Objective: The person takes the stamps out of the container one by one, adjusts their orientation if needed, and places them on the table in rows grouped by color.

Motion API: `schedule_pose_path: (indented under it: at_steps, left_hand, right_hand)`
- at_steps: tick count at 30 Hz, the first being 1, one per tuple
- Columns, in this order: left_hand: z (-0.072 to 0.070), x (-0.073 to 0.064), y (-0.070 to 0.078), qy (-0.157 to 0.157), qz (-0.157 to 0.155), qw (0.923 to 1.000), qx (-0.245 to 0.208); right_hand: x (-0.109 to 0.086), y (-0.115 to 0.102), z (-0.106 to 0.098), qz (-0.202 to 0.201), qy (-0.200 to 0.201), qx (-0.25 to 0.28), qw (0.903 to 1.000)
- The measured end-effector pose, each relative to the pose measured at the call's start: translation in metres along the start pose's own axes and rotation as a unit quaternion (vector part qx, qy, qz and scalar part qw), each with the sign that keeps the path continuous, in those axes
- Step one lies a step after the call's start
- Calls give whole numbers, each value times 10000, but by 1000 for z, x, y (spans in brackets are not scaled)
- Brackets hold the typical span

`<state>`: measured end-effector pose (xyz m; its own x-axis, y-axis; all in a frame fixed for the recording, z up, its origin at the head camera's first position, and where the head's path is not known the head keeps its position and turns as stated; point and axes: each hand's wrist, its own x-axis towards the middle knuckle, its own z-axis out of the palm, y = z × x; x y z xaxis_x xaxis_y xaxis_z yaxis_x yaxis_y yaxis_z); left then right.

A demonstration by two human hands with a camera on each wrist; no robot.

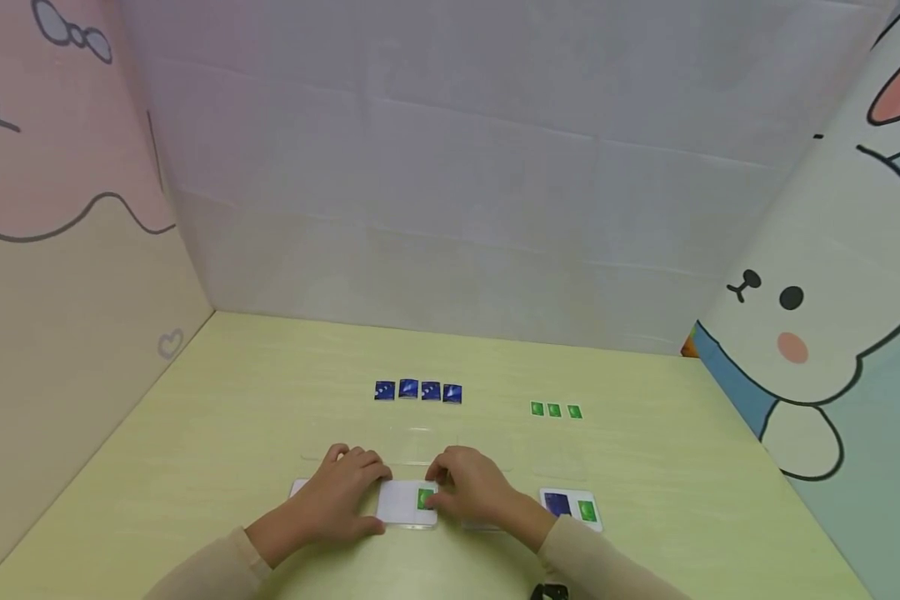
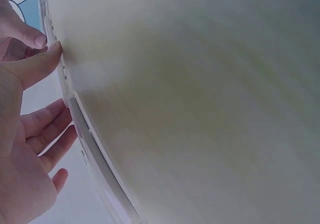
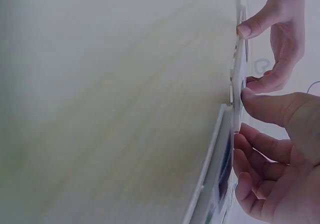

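In the head view, a flat white box with a clear rim lies between both hands, with a small green square card at its right end. My left hand grips the left end of this box, thumb at the near corner and fingertips at the far one. My right hand is at the opposite end; its thumb rests on the green card and its curled index finger reaches the far edge. The right wrist view shows the right thumb against the box's face.
Blue square cards lie in a row behind the hands, with three green cards to their right. Clear flat lids lie in front of them. Another white box holds a blue and a green card. Patterned walls enclose the table.
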<state>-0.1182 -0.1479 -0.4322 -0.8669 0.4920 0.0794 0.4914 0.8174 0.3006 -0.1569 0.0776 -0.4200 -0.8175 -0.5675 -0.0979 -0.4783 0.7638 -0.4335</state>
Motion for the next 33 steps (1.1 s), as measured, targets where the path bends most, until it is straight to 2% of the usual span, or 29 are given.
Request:
schedule_pose_path:
  at_steps: [8, 23, 33]
  left_hand:
    - [-1, 0, 0, 11, 55, 10000, 22]
    - [-3, -2, 1, 29, 140, 9999, 10]
    - [-4, 0, 1, -42, 38, 10000, -65]
  right_hand:
    - [0, -1, -2, 137, -132, 15, 9998]
    - [1, -1, 1, -71, 69, -73, 9999]
    - [4, -1, -1, 39, 137, 391, 9991]
